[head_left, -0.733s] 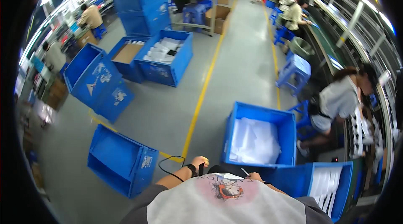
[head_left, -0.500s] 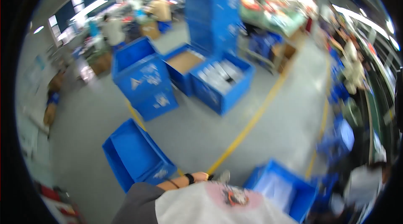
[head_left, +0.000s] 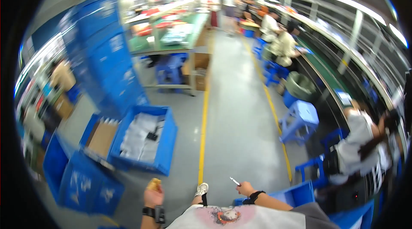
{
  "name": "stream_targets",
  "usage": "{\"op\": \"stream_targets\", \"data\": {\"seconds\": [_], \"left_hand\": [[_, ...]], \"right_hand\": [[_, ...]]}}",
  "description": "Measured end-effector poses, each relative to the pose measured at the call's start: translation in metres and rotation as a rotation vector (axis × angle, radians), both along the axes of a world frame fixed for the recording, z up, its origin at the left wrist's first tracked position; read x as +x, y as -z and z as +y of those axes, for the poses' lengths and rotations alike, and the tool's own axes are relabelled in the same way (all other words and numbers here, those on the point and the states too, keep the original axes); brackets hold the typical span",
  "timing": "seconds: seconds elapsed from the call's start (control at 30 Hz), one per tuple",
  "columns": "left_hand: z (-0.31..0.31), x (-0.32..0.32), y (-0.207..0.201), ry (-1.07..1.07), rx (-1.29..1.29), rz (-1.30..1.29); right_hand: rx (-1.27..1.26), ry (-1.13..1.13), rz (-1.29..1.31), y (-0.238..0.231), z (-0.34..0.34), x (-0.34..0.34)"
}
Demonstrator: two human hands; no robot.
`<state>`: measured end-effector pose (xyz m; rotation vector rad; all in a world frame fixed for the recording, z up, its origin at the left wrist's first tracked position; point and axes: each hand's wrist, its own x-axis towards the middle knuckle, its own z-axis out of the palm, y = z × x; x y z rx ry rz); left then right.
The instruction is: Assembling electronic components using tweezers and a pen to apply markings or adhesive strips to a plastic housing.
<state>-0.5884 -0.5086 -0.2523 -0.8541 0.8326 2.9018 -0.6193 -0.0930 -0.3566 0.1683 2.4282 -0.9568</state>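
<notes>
My left hand (head_left: 153, 195), a dark band on its wrist, is in front of my body at the lower middle. Its fingers are closed around a small yellow thing (head_left: 154, 182), too blurred to name. To its right, my right hand (head_left: 246, 189) is closed on a slim white pen-like stick (head_left: 234, 181) that points up and left. Beneath my right forearm stands a blue crate (head_left: 302, 194), partly hidden by the arm. The nearest thing to my left hand is a blue crate (head_left: 171, 143) with white packets (head_left: 139, 141) and a small black item in it.
More blue crates (head_left: 88, 186) stand at left, before a tall blue crate stack (head_left: 105, 53). Yellow lines (head_left: 204, 130) edge the aisle. On the right are a blue stool (head_left: 300, 119), a lined bin (head_left: 299, 87) and seated people (head_left: 360, 143) along a conveyor. A green-topped table (head_left: 171, 44) stands ahead.
My view has turned right, toward the aisle, so the crates now lie farther left. My right hand with the white stick has come into view. My left hand now shows its yellow thing.
</notes>
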Motion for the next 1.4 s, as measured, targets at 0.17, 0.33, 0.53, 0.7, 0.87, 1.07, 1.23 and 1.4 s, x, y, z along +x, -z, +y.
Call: {"op": "stream_targets", "data": {"seconds": [0.17,0.33,0.53,0.7,0.87,1.07,1.23,1.4], "left_hand": [[0.155,-0.189,-0.019,0.839,-0.221,0.047],[0.294,-0.368,-0.093,0.984,-0.508,0.503],[0.438,-0.493,-0.172,0.788,-0.499,0.788],[0.564,-0.556,-0.184,0.885,-0.78,0.829],[0.692,-0.61,-0.172,1.204,-1.432,0.985],[0.887,-0.664,-0.151,1.914,-1.922,1.077],[1.061,-0.653,-0.161,1.648,-1.792,1.635],[1.181,-0.644,-0.146,1.782,-1.832,1.775]], "right_hand": [[0.28,0.179,-0.187,0.024,0.075,0.017],[0.342,0.721,-0.434,0.062,0.16,0.101],[0.199,1.108,-0.69,0.06,0.164,0.144],[0.085,1.029,-0.689,0.05,0.23,0.078],[-0.004,1.23,-0.486,0.031,0.373,-0.022],[-0.043,1.683,0.006,-0.019,0.514,-0.136],[-0.057,1.665,-0.214,0.007,0.525,-0.133],[-0.131,1.724,-0.601,0.048,0.513,-0.089]]}}
